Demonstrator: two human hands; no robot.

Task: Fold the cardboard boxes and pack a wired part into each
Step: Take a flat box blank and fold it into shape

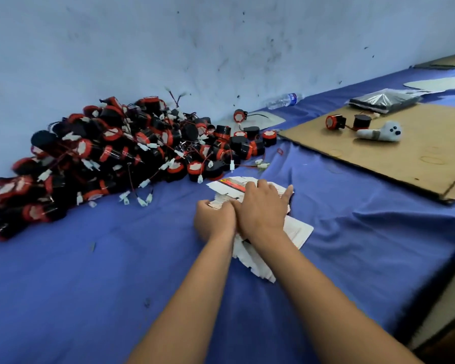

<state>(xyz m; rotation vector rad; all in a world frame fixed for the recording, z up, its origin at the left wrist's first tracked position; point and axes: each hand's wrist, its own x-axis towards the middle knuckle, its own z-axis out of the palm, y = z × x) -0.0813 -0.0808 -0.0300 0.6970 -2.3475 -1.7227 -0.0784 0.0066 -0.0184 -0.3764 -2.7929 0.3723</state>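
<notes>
left fingers grip flat box stack | right fingers spread flat on it

We cannot read any text in this view. The top flat box in the stack near the middle of the table has a red band with a small yellow emblem, but its print is too blurred for us. The water bottle at the far edge, against the wall, has a blue label, and its words are also too small.
</notes>
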